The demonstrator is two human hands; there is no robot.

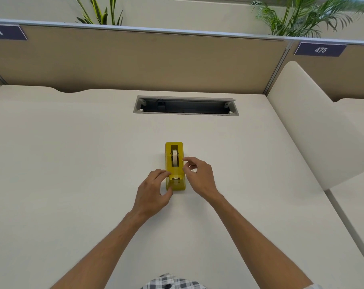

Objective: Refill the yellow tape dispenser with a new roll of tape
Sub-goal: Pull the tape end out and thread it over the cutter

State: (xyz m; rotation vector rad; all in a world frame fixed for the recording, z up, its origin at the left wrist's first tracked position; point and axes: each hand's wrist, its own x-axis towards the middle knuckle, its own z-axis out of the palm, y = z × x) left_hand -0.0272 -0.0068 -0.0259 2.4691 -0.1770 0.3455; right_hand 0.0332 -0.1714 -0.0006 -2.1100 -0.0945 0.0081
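I see the dispenser (175, 166) lying lengthwise straight ahead between my hands: left hand (154, 189) pinches its near end, right hand (198, 176) hovers half-open beside the roll (174, 157).

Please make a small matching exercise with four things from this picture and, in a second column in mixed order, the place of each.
1 tape roll
2 left hand
3 right hand
4 cable tray

a recessed in the desk, beyond the yellow dispenser
b at the dispenser's cutter end
c inside the dispenser
d beside the dispenser's right side

Pairs: 1-c, 2-b, 3-d, 4-a
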